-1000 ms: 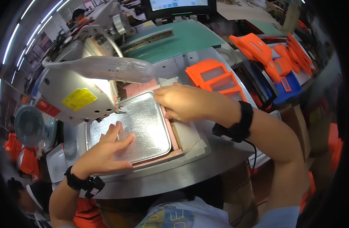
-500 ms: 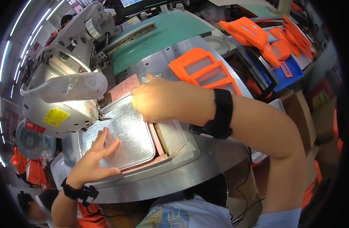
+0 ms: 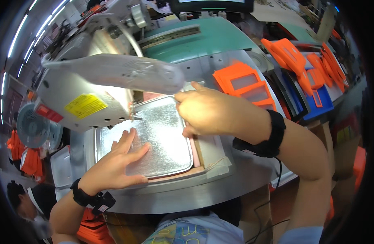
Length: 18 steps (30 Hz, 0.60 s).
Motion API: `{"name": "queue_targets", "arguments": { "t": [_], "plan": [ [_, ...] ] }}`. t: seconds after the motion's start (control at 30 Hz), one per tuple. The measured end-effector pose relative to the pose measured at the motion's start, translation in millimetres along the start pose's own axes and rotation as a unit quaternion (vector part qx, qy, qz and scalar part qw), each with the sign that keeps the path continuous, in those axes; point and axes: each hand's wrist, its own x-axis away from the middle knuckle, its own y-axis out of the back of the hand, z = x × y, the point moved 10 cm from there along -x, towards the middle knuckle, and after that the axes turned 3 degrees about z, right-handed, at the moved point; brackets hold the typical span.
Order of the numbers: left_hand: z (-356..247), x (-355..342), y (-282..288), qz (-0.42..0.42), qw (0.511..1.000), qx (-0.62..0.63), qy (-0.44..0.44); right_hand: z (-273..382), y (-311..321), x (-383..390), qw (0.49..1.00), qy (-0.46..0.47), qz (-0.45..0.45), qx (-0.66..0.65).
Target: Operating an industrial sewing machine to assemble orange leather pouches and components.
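A shallow silver tray (image 3: 166, 142) with rounded corners and a thin rim lies on the metal worktable, under the needle end of a white sewing machine (image 3: 93, 97). My left hand (image 3: 117, 160) rests flat on the tray's near left part, fingers spread. At the far right corner, my right hand (image 3: 209, 112) curls over the tray's edge; its fingertips are partly hidden. Strips of pinkish board (image 3: 196, 154) border the tray on its right and near sides. Both wrists wear black straps with small devices.
A clear plastic bottle (image 3: 126, 73) hangs across the machine head. Orange frames with clear windows (image 3: 246, 83) lie on the table beyond my right hand. More orange pieces (image 3: 288, 57) and a blue bin (image 3: 323, 101) stand farther right. A green mat (image 3: 203, 40) covers the back.
The whole view has shifted, so the table and machine appear farther right. Both hands keep their places on the tray, which looks much the same against the machine.
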Motion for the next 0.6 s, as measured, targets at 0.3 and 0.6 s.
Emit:
{"name": "queue_targets", "arguments": {
  "t": [0.3, 0.6],
  "plan": [
    [6, 3, -4, 0.001, 1.0, 0.018, -0.008, 32, -10, -5, 0.967, -0.089, 0.176, 0.16],
    [8, -1, -12, -0.027, 1.0, 0.011, -0.003, 31, -16, -4, 0.938, -0.15, 0.253, 0.183]
  ]
}}
